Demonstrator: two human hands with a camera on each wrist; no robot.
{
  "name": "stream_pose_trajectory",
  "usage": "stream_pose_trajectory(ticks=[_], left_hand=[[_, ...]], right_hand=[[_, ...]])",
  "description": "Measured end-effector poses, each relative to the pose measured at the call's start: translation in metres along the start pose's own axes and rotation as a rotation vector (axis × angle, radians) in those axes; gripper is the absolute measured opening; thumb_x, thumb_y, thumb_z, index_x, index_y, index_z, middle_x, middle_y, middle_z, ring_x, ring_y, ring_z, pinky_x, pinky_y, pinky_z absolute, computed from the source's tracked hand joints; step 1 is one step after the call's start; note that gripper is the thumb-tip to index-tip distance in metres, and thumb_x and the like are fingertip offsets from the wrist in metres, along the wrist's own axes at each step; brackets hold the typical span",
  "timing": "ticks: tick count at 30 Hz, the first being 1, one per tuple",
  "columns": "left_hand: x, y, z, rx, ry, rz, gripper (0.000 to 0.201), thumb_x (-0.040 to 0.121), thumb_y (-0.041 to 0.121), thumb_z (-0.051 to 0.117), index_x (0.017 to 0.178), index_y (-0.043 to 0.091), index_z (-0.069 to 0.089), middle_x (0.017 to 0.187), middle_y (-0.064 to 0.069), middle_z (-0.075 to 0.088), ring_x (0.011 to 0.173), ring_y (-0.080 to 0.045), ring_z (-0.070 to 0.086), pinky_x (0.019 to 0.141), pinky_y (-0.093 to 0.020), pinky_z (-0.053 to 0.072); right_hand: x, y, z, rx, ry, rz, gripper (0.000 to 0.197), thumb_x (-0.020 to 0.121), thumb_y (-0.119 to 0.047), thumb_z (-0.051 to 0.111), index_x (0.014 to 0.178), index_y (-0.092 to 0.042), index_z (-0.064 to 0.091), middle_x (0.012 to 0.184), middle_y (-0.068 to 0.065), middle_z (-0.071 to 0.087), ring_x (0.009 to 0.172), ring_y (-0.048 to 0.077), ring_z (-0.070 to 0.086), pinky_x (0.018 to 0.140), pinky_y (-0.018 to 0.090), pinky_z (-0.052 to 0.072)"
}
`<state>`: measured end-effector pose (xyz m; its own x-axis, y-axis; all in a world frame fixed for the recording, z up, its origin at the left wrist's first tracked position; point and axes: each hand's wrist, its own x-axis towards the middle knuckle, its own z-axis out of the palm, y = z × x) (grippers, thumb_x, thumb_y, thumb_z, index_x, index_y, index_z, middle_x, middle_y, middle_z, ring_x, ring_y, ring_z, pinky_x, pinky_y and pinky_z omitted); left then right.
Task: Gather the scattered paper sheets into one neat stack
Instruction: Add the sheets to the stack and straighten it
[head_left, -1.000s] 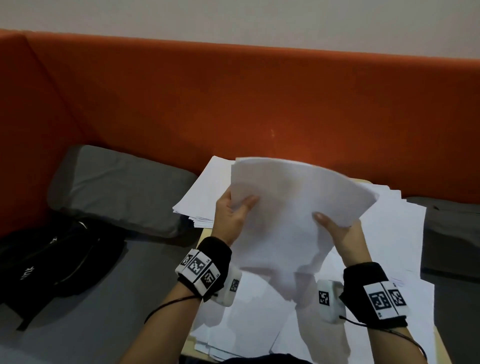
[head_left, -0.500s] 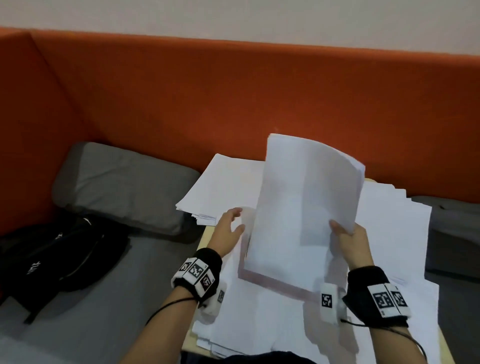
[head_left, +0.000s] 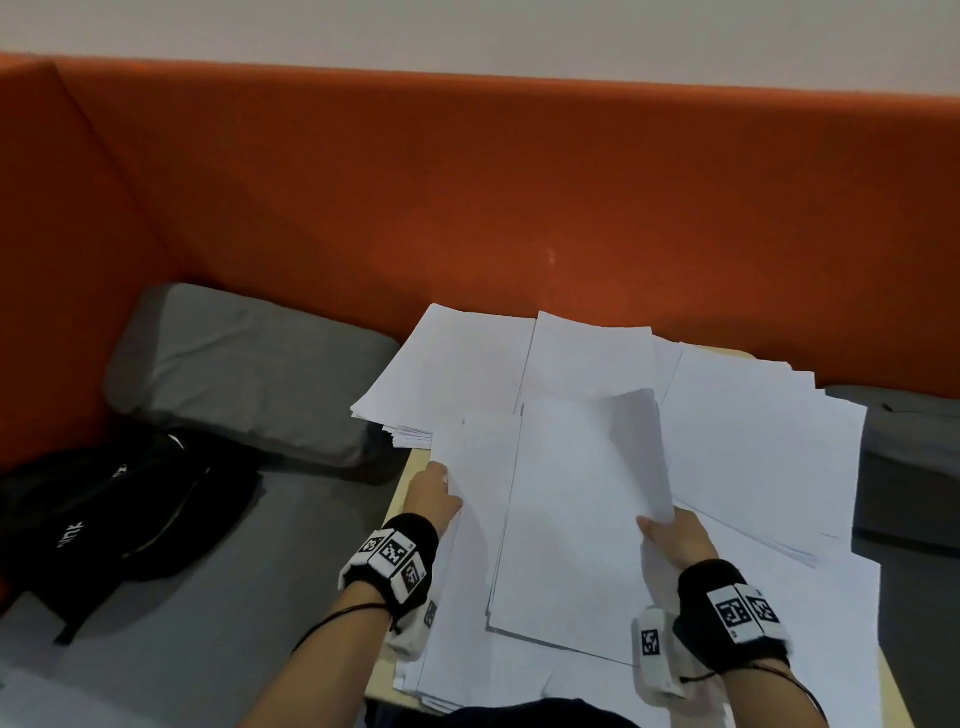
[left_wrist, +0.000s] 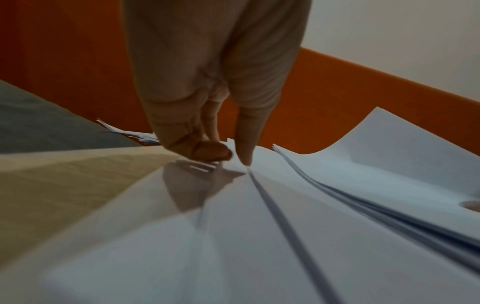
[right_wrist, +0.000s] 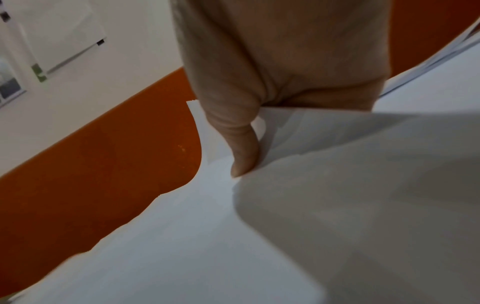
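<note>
White paper sheets lie spread over a small wooden table (head_left: 401, 491). A bundle of sheets (head_left: 576, 519) lies nearly flat on the pile, its right edge curled up. My right hand (head_left: 667, 535) grips that edge, thumb on top (right_wrist: 245, 162) and fingers hidden under the paper (right_wrist: 182, 236). My left hand (head_left: 436, 493) is at the left edge of a lower sheet (head_left: 478, 457); in the left wrist view thumb and forefinger (left_wrist: 228, 154) pinch that sheet's edge (left_wrist: 233, 226). A separate stack (head_left: 457, 364) sits at the back left, and loose sheets (head_left: 753, 441) fan out to the right.
An orange padded backrest (head_left: 467, 197) closes off the far side. A grey cushion (head_left: 249, 364) and a black bag (head_left: 114, 509) lie on the seat to the left. Another grey cushion (head_left: 909, 441) is at the right. Bare tabletop (left_wrist: 64, 185) shows left of the papers.
The bundle, held up in both hands a second ago, has come down onto the pile in my right hand. My left hand let go and moved to a lower sheet's left edge.
</note>
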<state>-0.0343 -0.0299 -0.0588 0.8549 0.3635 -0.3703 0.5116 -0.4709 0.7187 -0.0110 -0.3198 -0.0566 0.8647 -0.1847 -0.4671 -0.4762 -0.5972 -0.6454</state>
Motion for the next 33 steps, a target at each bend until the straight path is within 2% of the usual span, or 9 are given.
stream_pose_trajectory(ticks=[4, 8, 11, 15, 21, 24, 28, 31, 33], left_hand=[[-0.005, 0.001, 0.001, -0.066, 0.039, 0.034, 0.026, 0.083, -0.003, 0.047, 0.108, 0.003, 0.054, 0.085, -0.007, 0.053, 0.071, -0.021, 0.049, 0.059, -0.025, 0.041], [-0.003, 0.002, 0.003, -0.043, 0.052, 0.054, 0.021, 0.084, -0.002, 0.052, 0.104, 0.002, 0.057, 0.100, -0.013, 0.054, 0.082, -0.025, 0.052, 0.075, -0.034, 0.048], [-0.002, 0.004, 0.003, -0.105, 0.028, 0.047, 0.012, 0.089, 0.001, 0.049, 0.099, 0.001, 0.056, 0.105, -0.022, 0.057, 0.081, -0.028, 0.050, 0.072, -0.032, 0.043], [-0.012, 0.011, 0.004, -0.167, -0.069, 0.022, 0.038, 0.098, 0.011, 0.044, 0.134, 0.003, 0.037, 0.136, -0.016, 0.043, 0.124, -0.028, 0.043, 0.094, -0.027, 0.035], [-0.018, 0.011, 0.003, -0.189, -0.148, 0.015, 0.051, 0.096, 0.012, 0.048, 0.142, 0.004, 0.029, 0.145, -0.007, 0.036, 0.135, -0.026, 0.035, 0.107, -0.028, 0.029], [-0.020, 0.011, 0.002, -0.204, -0.110, 0.053, 0.041, 0.098, 0.006, 0.041, 0.138, 0.004, 0.035, 0.133, -0.010, 0.046, 0.125, -0.025, 0.045, 0.093, -0.020, 0.031], [-0.013, 0.009, 0.001, -0.402, -0.017, 0.075, 0.045, 0.091, -0.008, 0.036, 0.127, 0.019, 0.037, 0.099, -0.012, 0.053, 0.083, -0.021, 0.050, 0.068, -0.023, 0.042], [-0.013, 0.005, 0.002, -0.347, -0.034, 0.119, 0.037, 0.091, -0.003, 0.046, 0.118, 0.023, 0.043, 0.109, -0.008, 0.051, 0.095, -0.022, 0.049, 0.079, -0.027, 0.042], [-0.013, 0.003, 0.006, -0.293, -0.041, 0.136, 0.013, 0.094, 0.012, 0.050, 0.106, 0.018, 0.051, 0.110, -0.003, 0.052, 0.096, -0.018, 0.047, 0.085, -0.025, 0.038]], right_hand=[[0.002, 0.002, 0.000, 0.000, -0.008, 0.012, 0.030, 0.090, -0.016, 0.057, 0.112, 0.005, 0.058, 0.096, 0.017, 0.059, 0.088, 0.029, 0.053, 0.080, 0.033, 0.039], [0.004, 0.002, 0.000, -0.004, -0.013, 0.020, 0.033, 0.090, -0.017, 0.057, 0.114, 0.004, 0.057, 0.106, 0.022, 0.062, 0.090, 0.029, 0.052, 0.081, 0.034, 0.040], [0.005, 0.003, 0.000, -0.004, -0.019, 0.023, 0.033, 0.090, -0.018, 0.058, 0.115, 0.004, 0.056, 0.103, 0.020, 0.061, 0.090, 0.029, 0.052, 0.082, 0.034, 0.039], [0.006, 0.004, 0.000, -0.002, -0.023, 0.027, 0.033, 0.090, -0.018, 0.058, 0.115, 0.004, 0.056, 0.103, 0.020, 0.060, 0.090, 0.029, 0.051, 0.082, 0.034, 0.039], [0.008, 0.007, 0.001, 0.006, -0.019, 0.025, 0.033, 0.090, -0.018, 0.058, 0.114, 0.004, 0.056, 0.097, 0.017, 0.058, 0.090, 0.029, 0.052, 0.081, 0.034, 0.039], [0.009, 0.008, 0.001, 0.019, -0.021, 0.029, 0.033, 0.089, -0.018, 0.059, 0.114, 0.005, 0.057, 0.096, 0.016, 0.058, 0.090, 0.029, 0.053, 0.080, 0.032, 0.039], [0.009, 0.009, 0.001, 0.025, -0.018, 0.033, 0.034, 0.089, -0.018, 0.059, 0.114, 0.004, 0.056, 0.109, 0.023, 0.062, 0.090, 0.029, 0.052, 0.080, 0.032, 0.038], [0.009, 0.009, 0.001, 0.031, -0.019, 0.033, 0.035, 0.089, -0.018, 0.059, 0.116, 0.005, 0.056, 0.113, 0.024, 0.062, 0.091, 0.030, 0.053, 0.081, 0.033, 0.039], [0.009, 0.008, 0.001, 0.030, -0.018, 0.035, 0.035, 0.089, -0.018, 0.059, 0.116, 0.006, 0.056, 0.112, 0.025, 0.062, 0.095, 0.032, 0.055, 0.082, 0.034, 0.039]])
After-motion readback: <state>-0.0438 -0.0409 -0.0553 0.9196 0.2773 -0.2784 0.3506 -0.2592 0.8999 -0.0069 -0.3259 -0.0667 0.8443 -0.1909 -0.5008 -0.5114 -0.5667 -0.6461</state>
